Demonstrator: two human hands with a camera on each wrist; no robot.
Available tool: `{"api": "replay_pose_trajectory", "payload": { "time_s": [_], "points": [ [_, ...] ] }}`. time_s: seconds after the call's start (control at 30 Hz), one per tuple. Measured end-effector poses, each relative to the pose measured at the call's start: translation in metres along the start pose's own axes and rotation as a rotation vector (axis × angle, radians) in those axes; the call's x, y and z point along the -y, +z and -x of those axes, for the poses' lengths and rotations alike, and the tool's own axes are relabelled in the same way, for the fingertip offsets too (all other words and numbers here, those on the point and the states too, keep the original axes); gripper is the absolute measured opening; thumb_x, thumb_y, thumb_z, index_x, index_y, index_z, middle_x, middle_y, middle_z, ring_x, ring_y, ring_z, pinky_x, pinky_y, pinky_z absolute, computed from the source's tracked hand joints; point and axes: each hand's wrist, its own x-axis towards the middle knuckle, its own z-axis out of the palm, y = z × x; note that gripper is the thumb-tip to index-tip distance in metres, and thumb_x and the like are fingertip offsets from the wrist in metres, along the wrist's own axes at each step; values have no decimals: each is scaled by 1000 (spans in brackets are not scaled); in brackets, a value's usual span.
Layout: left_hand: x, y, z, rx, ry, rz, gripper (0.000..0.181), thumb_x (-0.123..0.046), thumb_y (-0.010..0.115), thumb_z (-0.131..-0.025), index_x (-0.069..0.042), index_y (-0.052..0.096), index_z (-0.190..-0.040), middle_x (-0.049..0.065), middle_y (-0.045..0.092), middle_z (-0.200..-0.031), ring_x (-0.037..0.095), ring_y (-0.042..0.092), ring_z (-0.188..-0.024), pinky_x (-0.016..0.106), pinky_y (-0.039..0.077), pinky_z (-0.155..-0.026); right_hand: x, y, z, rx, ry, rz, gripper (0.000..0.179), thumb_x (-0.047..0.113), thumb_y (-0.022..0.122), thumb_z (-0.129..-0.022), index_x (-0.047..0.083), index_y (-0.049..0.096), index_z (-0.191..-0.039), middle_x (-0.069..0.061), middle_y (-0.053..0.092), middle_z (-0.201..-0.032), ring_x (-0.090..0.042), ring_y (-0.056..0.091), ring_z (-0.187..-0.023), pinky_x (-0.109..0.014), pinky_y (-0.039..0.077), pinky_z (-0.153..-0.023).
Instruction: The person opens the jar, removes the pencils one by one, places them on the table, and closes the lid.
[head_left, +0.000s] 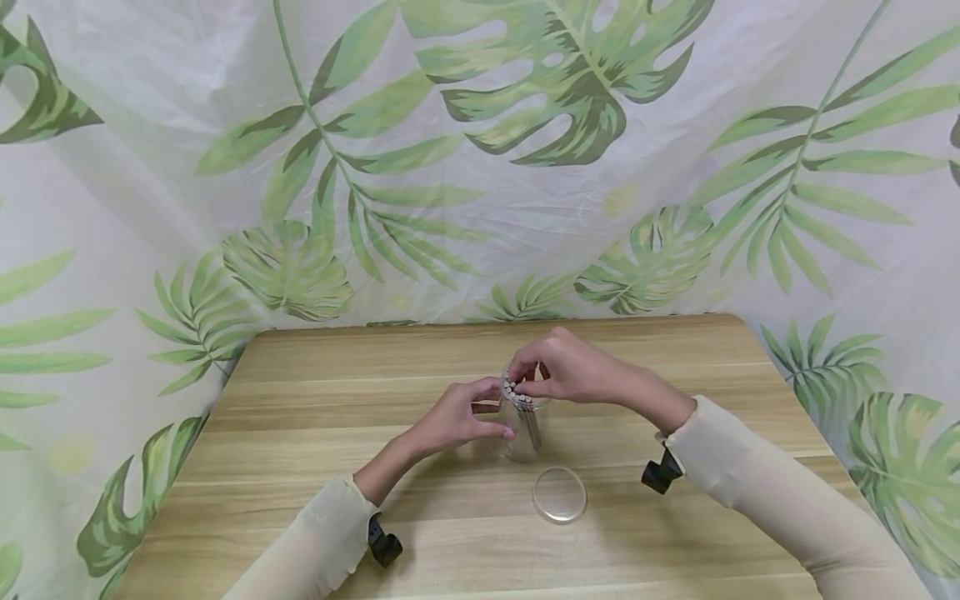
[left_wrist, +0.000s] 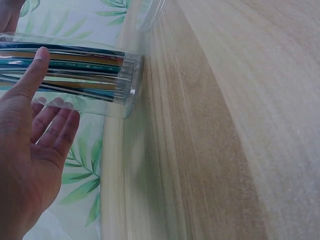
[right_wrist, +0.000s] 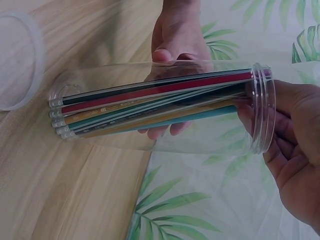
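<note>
A clear plastic jar [head_left: 517,448] stands upright on the table with a bundle of pencils [right_wrist: 150,102] inside, in red, green, yellow, blue and dark colours. Their metal-banded ends sit at the jar's bottom. My left hand [head_left: 457,417] holds the jar from the left, thumb on the near side and fingers on the far side. From the right, my right hand [head_left: 581,367] reaches into the open mouth, its thumb and fingers pinching at the pencils' upper ends. Part of those fingers is hidden behind the rim in the right wrist view.
A round clear lid [head_left: 559,495] lies on the wooden table [head_left: 315,400] just in front of the jar. Behind the table's far edge hangs a white cloth [head_left: 540,217] printed with green leaves. Each wrist carries a small black camera.
</note>
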Motion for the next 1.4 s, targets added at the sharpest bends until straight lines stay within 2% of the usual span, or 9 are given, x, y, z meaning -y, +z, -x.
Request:
{"api": "replay_pose_trajectory", "payload": {
  "time_s": [0.2, 0.4, 0.57, 0.93, 1.4],
  "points": [
    [-1, 0, 1, 2, -4, 1, 62, -13, 92, -84, -7, 65, -139, 11, 68, -141, 34, 69, -125, 34, 59, -106, 0, 0, 2, -18, 19, -23, 7, 3, 78, -93, 9, 78, -96, 2, 78, -89, -1, 68, -73, -17, 61, -62],
    [1, 0, 1, 3, 0, 7, 61, -12, 92, -84, -7, 65, -139, 12, 68, -141, 34, 69, -125, 33, 59, -106, -3, 1, 5, -54, 2, -67, 7, 1, 75, -93, 8, 77, -95, 2, 78, -89, -4, 70, -74, -21, 64, -65],
    [1, 0, 1, 5, 8, -5, 61, -14, 91, -85, -8, 65, -140, 11, 68, -141, 33, 69, -125, 34, 60, -105, -3, 1, 7, -74, -1, -107, 8, 1, 73, -94, 7, 76, -98, 1, 78, -91, -6, 72, -77, -19, 64, -67],
    [0, 0, 2, -5, -1, 18, 62, -9, 92, -83, -6, 65, -139, 12, 69, -140, 34, 69, -125, 39, 59, -107, -5, 6, 11, -177, -47, -212, 14, -8, 71, -90, 2, 76, -99, -5, 80, -91, -10, 75, -78, -24, 67, -70],
    [0, 0, 0, -3, 9, 16, 63, -10, 92, -83, -6, 65, -140, 12, 68, -142, 34, 69, -125, 35, 59, -106, -3, 6, 12, -193, -5, -305, 19, -12, 70, -85, 0, 75, -98, -8, 80, -91, -16, 76, -78, -31, 68, -72]
  ]
}}
